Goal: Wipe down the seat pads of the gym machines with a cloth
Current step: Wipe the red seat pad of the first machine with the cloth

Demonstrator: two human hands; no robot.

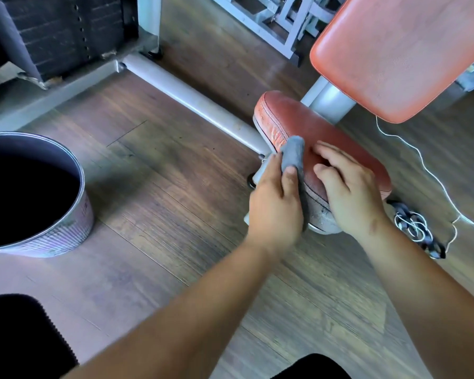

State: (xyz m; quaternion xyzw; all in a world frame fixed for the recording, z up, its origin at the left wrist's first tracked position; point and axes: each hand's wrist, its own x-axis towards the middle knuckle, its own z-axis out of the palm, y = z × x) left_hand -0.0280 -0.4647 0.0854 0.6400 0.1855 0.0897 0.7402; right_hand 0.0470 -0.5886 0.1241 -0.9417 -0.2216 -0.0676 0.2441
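A worn red seat pad (307, 124) of a gym machine sits low at centre right, with a larger red back pad (400, 50) above it. My left hand (277, 203) grips a grey cloth (294, 154) and presses it against the seat pad's left edge. My right hand (348, 192) rests flat on the near end of the same pad, fingers spread, holding nothing. Part of the cloth hangs down between my hands along the pad's side.
A round metal bucket (74, 231) stands on the wooden floor at left. The machine's grey frame tube (192, 97) runs diagonally to the seat. A white cable (422, 165) and a tangled dark strap (419, 228) lie on the floor at right. A weight stack (63, 31) is at top left.
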